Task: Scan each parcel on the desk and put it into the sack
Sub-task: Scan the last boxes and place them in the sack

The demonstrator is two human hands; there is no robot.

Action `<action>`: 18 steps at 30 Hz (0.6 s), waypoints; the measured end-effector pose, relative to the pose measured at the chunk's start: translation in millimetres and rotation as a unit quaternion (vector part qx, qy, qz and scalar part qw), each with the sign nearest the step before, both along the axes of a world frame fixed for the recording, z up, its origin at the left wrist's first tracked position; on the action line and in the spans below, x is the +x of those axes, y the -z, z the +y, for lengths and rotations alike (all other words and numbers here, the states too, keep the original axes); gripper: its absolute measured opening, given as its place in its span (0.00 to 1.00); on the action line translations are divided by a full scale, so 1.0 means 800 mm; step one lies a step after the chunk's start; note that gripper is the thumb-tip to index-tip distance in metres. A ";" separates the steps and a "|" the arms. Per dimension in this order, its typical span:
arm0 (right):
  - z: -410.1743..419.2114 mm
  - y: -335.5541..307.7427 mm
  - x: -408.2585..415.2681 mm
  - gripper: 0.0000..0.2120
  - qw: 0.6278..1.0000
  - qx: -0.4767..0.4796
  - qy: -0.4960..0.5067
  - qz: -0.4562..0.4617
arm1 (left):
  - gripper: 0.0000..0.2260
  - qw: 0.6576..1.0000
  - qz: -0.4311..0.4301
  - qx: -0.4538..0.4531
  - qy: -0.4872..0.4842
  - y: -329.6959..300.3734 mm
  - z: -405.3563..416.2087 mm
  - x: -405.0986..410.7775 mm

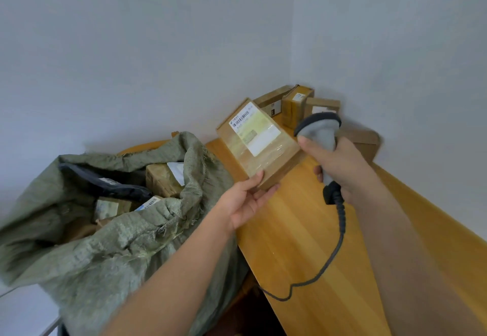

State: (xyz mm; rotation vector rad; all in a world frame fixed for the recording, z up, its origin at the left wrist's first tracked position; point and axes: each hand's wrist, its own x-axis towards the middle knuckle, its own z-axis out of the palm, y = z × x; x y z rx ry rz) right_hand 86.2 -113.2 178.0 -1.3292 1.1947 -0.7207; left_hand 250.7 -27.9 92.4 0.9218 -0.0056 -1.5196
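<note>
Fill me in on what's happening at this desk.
A person is scanning parcels. The left hand holds up a labelled cardboard parcel, and the right hand grips a corded scanner beside its label. More boxes wait in the desk corner. The green sack already holds several parcels.

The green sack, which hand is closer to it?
Left. The left hand holds a parcel right beside the green sack, near its rim. The right hand grips the scanner farther away, over the desk.
</note>
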 end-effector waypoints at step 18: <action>0.072 0.004 0.236 0.27 0.985 0.022 -0.056 -0.160 | 0.38 0.765 -0.597 0.205 0.130 -0.065 0.192 0.195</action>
